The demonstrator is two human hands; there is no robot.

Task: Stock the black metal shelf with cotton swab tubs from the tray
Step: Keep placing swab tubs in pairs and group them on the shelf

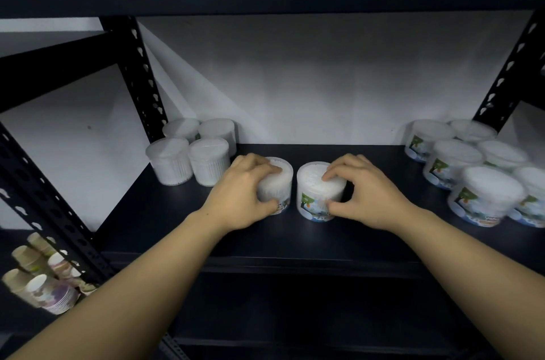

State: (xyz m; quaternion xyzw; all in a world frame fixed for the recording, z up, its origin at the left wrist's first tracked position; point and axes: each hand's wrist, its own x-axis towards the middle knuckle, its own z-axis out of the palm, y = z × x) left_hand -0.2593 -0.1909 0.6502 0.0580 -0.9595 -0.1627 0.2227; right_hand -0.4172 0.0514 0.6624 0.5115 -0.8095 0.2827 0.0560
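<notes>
Both hands are down on the black shelf (295, 244) now: the left hand (244, 194) is wrapped round 1 tub (280, 182), the right hand (365, 191) pinching the other tub (312, 197), both standing mid-shelf between the stocked groups. Placement step, I'd say; next comes letting go and fetching more from the tray, out of view.

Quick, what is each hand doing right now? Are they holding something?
Left hand: closed around a cotton swab tub standing on the shelf.
Right hand: closed around the tub beside it, also on the shelf.
</notes>
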